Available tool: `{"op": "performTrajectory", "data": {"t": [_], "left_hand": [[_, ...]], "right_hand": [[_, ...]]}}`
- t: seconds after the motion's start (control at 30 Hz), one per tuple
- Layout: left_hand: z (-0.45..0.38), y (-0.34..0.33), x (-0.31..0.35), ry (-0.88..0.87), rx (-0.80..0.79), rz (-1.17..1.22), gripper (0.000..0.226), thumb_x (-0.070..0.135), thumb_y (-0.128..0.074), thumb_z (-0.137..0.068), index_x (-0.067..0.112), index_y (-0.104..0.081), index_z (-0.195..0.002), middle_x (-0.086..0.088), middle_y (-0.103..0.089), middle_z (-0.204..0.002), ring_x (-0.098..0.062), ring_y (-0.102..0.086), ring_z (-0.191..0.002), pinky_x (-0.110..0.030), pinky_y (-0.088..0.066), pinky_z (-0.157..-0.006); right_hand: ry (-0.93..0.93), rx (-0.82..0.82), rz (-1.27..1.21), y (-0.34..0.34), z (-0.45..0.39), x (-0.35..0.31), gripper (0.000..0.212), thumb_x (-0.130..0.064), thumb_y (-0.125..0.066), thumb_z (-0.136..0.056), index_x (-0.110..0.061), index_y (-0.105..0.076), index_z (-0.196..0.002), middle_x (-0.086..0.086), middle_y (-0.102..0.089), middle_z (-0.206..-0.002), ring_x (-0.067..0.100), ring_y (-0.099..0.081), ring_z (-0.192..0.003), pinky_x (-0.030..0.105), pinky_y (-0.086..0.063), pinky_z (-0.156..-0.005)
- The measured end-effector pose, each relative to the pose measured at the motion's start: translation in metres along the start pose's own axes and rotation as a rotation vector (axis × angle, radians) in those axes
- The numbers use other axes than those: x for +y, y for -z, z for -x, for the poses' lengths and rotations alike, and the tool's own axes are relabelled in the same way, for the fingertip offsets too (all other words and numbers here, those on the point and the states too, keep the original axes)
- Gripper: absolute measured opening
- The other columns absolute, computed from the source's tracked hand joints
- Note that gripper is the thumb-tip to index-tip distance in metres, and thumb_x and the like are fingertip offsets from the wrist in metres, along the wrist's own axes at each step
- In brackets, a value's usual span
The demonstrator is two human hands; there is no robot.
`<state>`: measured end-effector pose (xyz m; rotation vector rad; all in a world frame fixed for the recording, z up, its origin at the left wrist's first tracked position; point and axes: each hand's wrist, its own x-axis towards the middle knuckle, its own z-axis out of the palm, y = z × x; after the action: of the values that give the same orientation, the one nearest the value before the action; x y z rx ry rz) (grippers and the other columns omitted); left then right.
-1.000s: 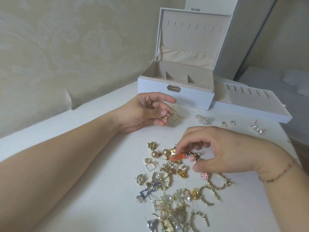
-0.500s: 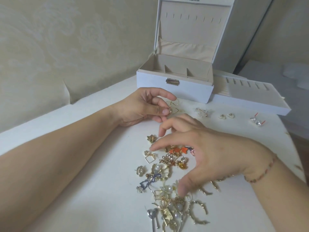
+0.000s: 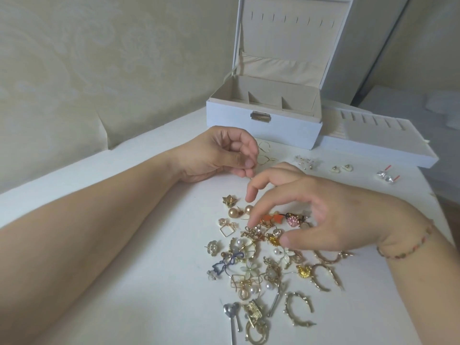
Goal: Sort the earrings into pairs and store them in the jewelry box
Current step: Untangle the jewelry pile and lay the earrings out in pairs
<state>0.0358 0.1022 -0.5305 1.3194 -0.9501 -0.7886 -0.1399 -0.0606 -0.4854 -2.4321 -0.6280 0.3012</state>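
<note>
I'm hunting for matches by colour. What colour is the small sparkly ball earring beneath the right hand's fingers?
Pink, studded with tiny stones; the head view shows it best.

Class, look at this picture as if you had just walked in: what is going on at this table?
A person is sorting earrings on a white table. The right hand reaches into the mixed pile of earrings, fingers spread, its index fingertip on one piece. The left hand rests beside it, fingers curled; whether it holds anything is unclear. Several pairs already lie in a row in front of the open jewelry box, whose visible compartments look empty.
</note>
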Motion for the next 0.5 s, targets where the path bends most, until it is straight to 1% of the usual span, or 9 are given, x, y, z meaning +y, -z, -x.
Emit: {"op": "performTrajectory", "data": {"t": [0.07,0.13,0.2,0.27,0.3,0.37,0.4,0.43,0.5], "left_hand": [[-0.001,0.000,-0.001,-0.005,-0.005,-0.021,0.022,-0.007,-0.061,-0.080,0.006,-0.063,-0.098,-0.011,-0.062,-0.081,-0.015,-0.066,-0.064,-0.020,-0.052,-0.059],[-0.001,0.000,-0.001,-0.012,0.006,-0.069,0.026,-0.007,-0.062,-0.079,0.007,-0.064,-0.101,-0.009,-0.063,-0.082,-0.015,-0.063,-0.062,-0.019,-0.049,-0.055],[-0.001,-0.001,-0.002,-0.021,0.020,-0.117,0.027,-0.007,-0.062,-0.079,0.006,-0.064,-0.103,-0.008,-0.063,-0.083,-0.013,-0.057,-0.058,-0.019,-0.045,-0.051],[-0.001,-0.002,-0.002,-0.026,0.027,-0.135,0.027,-0.006,-0.062,-0.079,0.005,-0.064,-0.103,-0.007,-0.061,-0.080,-0.012,-0.052,-0.055,-0.018,-0.041,-0.050],[-0.001,-0.003,-0.002,-0.027,0.030,-0.132,0.026,-0.006,-0.062,-0.080,0.005,-0.064,-0.103,-0.005,-0.059,-0.078,-0.011,-0.050,-0.055,-0.018,-0.040,-0.050],[0.000,-0.002,-0.002,-0.030,0.033,-0.120,0.023,-0.006,-0.061,-0.080,0.004,-0.065,-0.101,-0.003,-0.056,-0.075,-0.009,-0.047,-0.055,-0.018,-0.037,-0.049],[0.000,-0.002,-0.003,-0.033,0.030,-0.110,0.022,-0.005,-0.062,-0.080,0.005,-0.066,-0.099,-0.005,-0.054,-0.074,-0.010,-0.044,-0.055,-0.018,-0.035,-0.048],[0.000,-0.001,-0.003,-0.036,0.023,-0.096,0.020,-0.003,-0.064,-0.079,0.006,-0.067,-0.097,-0.007,-0.051,-0.074,-0.013,-0.039,-0.055,-0.019,-0.032,-0.047],[0.001,-0.001,-0.001,-0.035,0.006,-0.051,0.018,0.003,-0.066,-0.075,0.008,-0.070,-0.091,-0.008,-0.046,-0.070,-0.017,-0.029,-0.056,-0.021,-0.025,-0.047]], "right_hand": [[-0.018,0.025,0.026,0.005,0.003,0.005,0.036,-0.012,-0.072,-0.078,-0.039,-0.070,-0.101,-0.021,-0.048,-0.123,0.007,-0.035,-0.132,0.025,-0.026,-0.109],[-0.048,0.118,0.051,0.010,0.007,0.014,0.029,-0.019,-0.071,-0.077,-0.040,-0.069,-0.097,-0.019,-0.054,-0.118,0.009,-0.042,-0.126,0.028,-0.031,-0.105],[-0.092,0.285,0.051,0.015,0.009,0.026,0.020,-0.022,-0.071,-0.079,-0.037,-0.069,-0.093,-0.014,-0.063,-0.106,0.011,-0.054,-0.109,0.031,-0.043,-0.092],[-0.153,0.473,0.003,0.019,0.011,0.040,0.016,-0.017,-0.071,-0.084,-0.033,-0.071,-0.085,-0.008,-0.068,-0.090,0.012,-0.060,-0.088,0.034,-0.049,-0.079],[-0.189,0.558,-0.030,0.021,0.012,0.045,0.018,-0.014,-0.070,-0.083,-0.031,-0.071,-0.083,-0.006,-0.069,-0.085,0.011,-0.061,-0.081,0.034,-0.050,-0.076],[-0.240,0.665,-0.079,0.024,0.014,0.053,0.021,-0.011,-0.069,-0.083,-0.031,-0.072,-0.083,-0.003,-0.069,-0.080,0.016,-0.060,-0.077,0.033,-0.049,-0.076],[-0.257,0.668,-0.091,0.025,0.016,0.054,0.022,-0.010,-0.070,-0.083,-0.032,-0.072,-0.083,-0.002,-0.069,-0.080,0.016,-0.060,-0.077,0.032,-0.048,-0.077],[-0.273,0.628,-0.097,0.025,0.018,0.053,0.023,-0.009,-0.070,-0.083,-0.033,-0.073,-0.082,-0.002,-0.070,-0.080,0.013,-0.060,-0.075,0.030,-0.048,-0.077],[-0.291,0.448,-0.117,0.024,0.020,0.047,0.025,-0.010,-0.072,-0.082,-0.035,-0.074,-0.083,-0.003,-0.070,-0.081,0.007,-0.058,-0.072,0.023,-0.048,-0.074]]}}
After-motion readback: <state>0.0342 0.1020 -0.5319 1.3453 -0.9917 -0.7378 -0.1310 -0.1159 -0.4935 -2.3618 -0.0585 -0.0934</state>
